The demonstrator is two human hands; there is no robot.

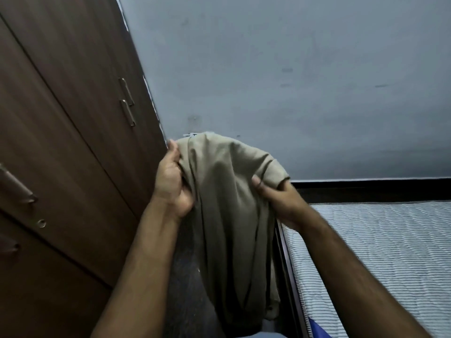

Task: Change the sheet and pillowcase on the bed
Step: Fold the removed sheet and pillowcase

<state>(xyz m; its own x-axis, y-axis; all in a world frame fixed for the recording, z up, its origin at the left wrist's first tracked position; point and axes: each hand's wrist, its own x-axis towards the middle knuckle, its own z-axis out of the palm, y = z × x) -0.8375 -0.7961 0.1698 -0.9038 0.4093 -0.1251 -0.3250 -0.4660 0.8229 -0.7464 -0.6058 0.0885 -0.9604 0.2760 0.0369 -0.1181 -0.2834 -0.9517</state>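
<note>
Both hands grip the sheet (227,191): left hand (170,176) bunches one edge, right hand (280,198) pinches the other; I judge it soft, light, floppy; best held at corners.

We hold both arms raised out front — our left hand (172,181) and right hand (280,198) each grip the cloth (227,215), fingers curled.

bed (286,240) had a dark frame; only a striped quilted mattress (380,252) lay on it, blue bit (317,328) at near edge.
</note>
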